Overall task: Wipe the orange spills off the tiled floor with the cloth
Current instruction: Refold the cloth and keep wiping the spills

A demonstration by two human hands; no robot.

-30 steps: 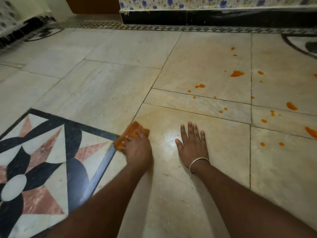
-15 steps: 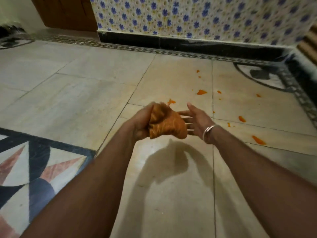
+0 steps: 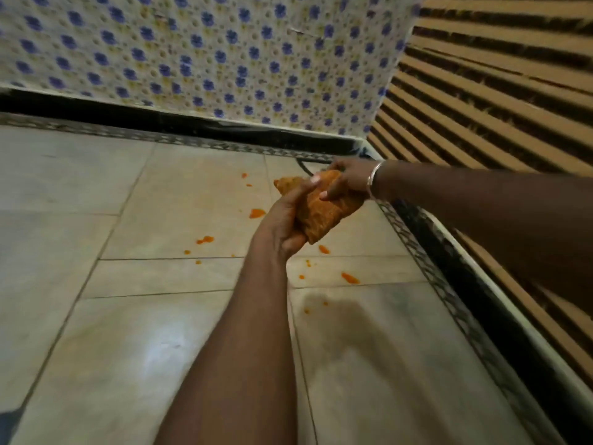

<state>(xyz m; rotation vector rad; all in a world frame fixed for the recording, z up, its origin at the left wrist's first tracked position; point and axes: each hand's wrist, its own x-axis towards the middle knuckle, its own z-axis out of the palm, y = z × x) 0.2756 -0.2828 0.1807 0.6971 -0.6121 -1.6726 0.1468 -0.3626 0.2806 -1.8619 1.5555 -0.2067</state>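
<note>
A: Item held?
B: Orange cloth (image 3: 322, 208), bunched, lifted clear of the tiled floor (image 3: 134, 316). Left hand (image 3: 282, 223) closed round its near end; right hand (image 3: 348, 181) pinching the far end.
A: Step?
B: Likely refolding between wipes. Orange spills (image 3: 256, 213) lie just below and beside the grip, unwiped.
A: Next?
B: Lower a clean face onto them, press, sweep.

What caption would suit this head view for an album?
Both hands, left and right, hold the cloth above the floor, orange spills not yet wiped.
</note>
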